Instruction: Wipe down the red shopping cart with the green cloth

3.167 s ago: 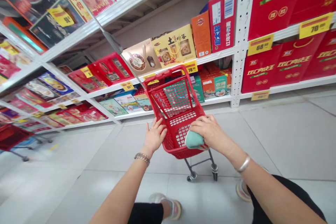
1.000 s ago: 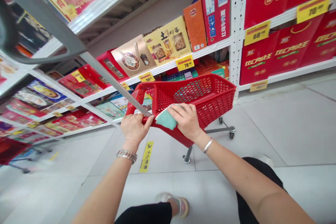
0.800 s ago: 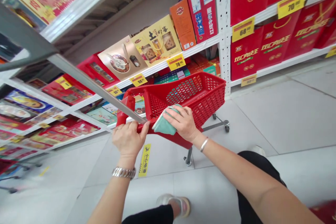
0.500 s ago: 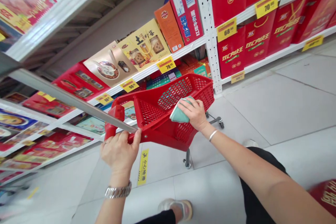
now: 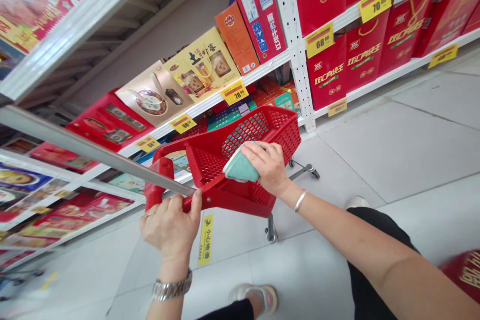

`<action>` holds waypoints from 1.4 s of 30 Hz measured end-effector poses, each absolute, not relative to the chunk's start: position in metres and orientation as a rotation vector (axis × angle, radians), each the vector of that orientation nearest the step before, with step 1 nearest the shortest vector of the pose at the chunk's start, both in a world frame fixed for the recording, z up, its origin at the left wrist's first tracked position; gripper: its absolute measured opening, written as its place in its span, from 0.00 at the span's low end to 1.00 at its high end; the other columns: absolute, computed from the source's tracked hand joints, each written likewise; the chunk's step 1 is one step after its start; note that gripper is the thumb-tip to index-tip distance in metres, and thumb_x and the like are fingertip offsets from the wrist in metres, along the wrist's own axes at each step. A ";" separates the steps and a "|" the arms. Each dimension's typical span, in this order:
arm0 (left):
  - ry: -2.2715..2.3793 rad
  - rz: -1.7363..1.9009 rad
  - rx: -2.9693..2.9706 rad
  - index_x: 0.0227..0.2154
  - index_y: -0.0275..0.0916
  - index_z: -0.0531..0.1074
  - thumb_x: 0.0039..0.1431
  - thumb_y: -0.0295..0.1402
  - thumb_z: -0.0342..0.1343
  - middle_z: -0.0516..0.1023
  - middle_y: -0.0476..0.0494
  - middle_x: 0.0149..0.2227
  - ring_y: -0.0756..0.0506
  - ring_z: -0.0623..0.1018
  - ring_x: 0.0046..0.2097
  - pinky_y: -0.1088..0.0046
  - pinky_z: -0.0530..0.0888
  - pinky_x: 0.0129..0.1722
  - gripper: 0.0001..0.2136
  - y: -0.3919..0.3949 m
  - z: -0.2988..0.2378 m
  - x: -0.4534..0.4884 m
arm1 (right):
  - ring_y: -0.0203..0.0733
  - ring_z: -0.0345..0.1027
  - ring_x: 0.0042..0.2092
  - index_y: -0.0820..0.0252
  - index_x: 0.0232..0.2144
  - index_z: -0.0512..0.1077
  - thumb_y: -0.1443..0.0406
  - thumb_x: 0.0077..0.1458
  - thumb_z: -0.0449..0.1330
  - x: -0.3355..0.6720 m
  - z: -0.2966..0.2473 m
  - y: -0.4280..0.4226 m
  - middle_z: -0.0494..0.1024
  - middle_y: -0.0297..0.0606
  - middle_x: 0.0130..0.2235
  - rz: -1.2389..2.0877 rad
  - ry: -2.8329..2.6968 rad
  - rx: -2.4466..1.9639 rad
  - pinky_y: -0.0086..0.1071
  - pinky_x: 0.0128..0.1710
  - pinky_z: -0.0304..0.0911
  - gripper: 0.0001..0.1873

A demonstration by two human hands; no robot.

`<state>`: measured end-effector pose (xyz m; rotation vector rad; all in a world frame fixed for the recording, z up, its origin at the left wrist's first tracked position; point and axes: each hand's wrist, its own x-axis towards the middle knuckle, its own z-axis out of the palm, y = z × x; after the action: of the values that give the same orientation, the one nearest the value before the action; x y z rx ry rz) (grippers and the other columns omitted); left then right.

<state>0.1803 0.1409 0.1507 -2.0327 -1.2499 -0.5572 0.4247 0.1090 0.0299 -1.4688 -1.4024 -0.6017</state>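
Red plastic basket [image 5: 228, 197] rides on a wheeled metal frame [image 5: 271, 229] over the tile floor [image 5: 393, 160], just beside the white shelves [image 5: 292, 45]. Its sides are mesh. A teal cloth [image 5: 240, 169] sits on the near rim, bunched under the right hand [image 5: 268, 167], whose fingers curl over it and hold it against the red plastic. The left hand [image 5: 168, 230] closes around the basket's red end, right under a long grey metal handle [image 5: 93, 150] that runs off to the upper left. A steel watch [image 5: 171, 290] circles the left wrist and a silver bangle [image 5: 300, 201] the right.

Past the basket, the shelves carry boxed goods. A gold box [image 5: 200, 65] shows the large character 土, and beside it stand an orange box [image 5: 232, 32] and a red box [image 5: 258, 12] reading 红烧牛肉面. Red cartons [image 5: 326, 60] marked 双汇肉块王 fill the bay to the right. Yellow price tags read 78 [image 5: 234, 92], 68 [image 5: 319, 40] and 70 [image 5: 375, 3]. A yellow floor sticker [image 5: 206, 240] lies below the basket, its small writing hard to read.
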 end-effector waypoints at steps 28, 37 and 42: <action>-1.225 -0.495 -1.962 0.21 0.45 0.63 0.65 0.49 0.56 0.75 0.41 0.23 0.39 0.71 0.30 0.62 0.57 0.35 0.20 0.122 0.149 0.142 | 0.55 0.60 0.70 0.50 0.71 0.66 0.73 0.64 0.59 0.379 0.013 0.123 0.70 0.52 0.67 -0.289 -1.654 -1.331 0.59 0.71 0.53 0.35; -1.209 -0.441 -1.959 0.22 0.46 0.65 0.64 0.44 0.57 0.76 0.42 0.24 0.38 0.73 0.31 0.62 0.60 0.35 0.16 0.118 0.148 0.112 | 0.48 0.63 0.71 0.52 0.65 0.72 0.75 0.70 0.53 0.400 -0.006 0.125 0.72 0.50 0.68 -0.489 -1.747 -1.184 0.54 0.70 0.57 0.27; -1.213 -0.460 -1.895 0.22 0.46 0.65 0.62 0.39 0.58 0.75 0.41 0.24 0.36 0.75 0.33 0.61 0.62 0.37 0.13 0.118 0.143 0.093 | 0.48 0.65 0.69 0.58 0.64 0.73 0.78 0.67 0.49 0.424 -0.019 0.130 0.73 0.52 0.67 -0.540 -1.689 -1.258 0.53 0.69 0.59 0.29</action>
<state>0.0926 0.1183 0.1426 -1.8954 -1.2127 -0.4597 0.4236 0.1296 -0.0187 -1.2581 -1.6886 -0.5405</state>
